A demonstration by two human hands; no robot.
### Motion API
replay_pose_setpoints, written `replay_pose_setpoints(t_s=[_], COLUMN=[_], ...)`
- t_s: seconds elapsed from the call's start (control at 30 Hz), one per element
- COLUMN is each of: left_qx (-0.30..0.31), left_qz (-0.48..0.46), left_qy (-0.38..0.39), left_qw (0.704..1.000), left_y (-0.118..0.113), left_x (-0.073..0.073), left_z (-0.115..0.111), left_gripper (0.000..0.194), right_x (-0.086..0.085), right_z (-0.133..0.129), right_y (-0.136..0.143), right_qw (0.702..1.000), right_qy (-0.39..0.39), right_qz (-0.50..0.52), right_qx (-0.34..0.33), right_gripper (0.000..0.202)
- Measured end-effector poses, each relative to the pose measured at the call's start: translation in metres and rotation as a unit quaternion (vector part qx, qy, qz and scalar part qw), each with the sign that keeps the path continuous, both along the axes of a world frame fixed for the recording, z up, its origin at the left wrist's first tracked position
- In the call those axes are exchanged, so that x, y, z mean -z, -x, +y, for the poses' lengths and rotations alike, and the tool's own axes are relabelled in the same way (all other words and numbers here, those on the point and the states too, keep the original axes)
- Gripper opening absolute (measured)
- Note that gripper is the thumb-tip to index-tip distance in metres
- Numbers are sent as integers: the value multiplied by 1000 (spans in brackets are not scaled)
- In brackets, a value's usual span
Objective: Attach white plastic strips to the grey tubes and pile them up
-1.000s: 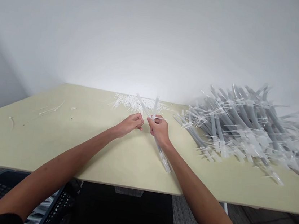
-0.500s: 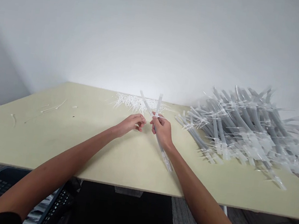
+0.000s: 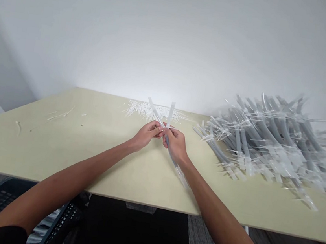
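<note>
- Forked tube piece of clear and grey flexible plastic (image 3: 171, 114), held just in front of the low heap of thin white plastic strips (image 3: 142, 110), its two prongs pointing toward that heap and its clear tail slanting down to the right. It looks light, springy and bendable, probably slick on the surface and hard to break; its prongs would likely swing if taken far from the join, so the best hold is a pinch where they meet.
- A few loose pale strips (image 3: 62, 115) lie well left of the heap on the pale yellow-green worktop (image 3: 132, 177).
- Left hand (image 3: 146, 134), in front of the heap: fingers curled close together, the tips touching the fork; whether they are closed on anything is too small to tell.
- Right hand (image 3: 176, 144), in front of the heap and toward its right: thumb and fingers clamped on the tube piece just below the fork, the tail running out beneath the palm.
- Large pile of similar clear and grey plastic tubes (image 3: 270, 139), well right of the heap.
</note>
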State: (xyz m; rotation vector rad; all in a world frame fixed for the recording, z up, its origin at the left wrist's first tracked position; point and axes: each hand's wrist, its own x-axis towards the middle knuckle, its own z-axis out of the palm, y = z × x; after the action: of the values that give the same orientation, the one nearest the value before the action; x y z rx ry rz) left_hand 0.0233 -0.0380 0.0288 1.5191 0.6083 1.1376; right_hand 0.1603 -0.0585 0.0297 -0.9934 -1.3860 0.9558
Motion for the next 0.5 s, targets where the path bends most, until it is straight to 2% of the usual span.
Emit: replay_pose_setpoints(t_s=[0.17,0.23,0.4,0.5], left_qx=[-41,-33,32,7], left_qz=[15,22,66,74], left_qy=[-26,-9,37,6], left_qw=[999,999,997,997], left_y=[-3,-2,3,4], left_x=[2,4,13,11], left_z=[0,3,10,7], left_gripper=[27,31,43,41], right_x=[-4,-4,-7,-8], right_z=[0,2,5,6], right_y=[1,0,-7,-9], right_qw=[989,984,972,974], right_qy=[71,84,97,99], right_qz=[110,133,186,184], right_qx=[-61,-78,-105,-88], right_gripper=[26,26,24,28])
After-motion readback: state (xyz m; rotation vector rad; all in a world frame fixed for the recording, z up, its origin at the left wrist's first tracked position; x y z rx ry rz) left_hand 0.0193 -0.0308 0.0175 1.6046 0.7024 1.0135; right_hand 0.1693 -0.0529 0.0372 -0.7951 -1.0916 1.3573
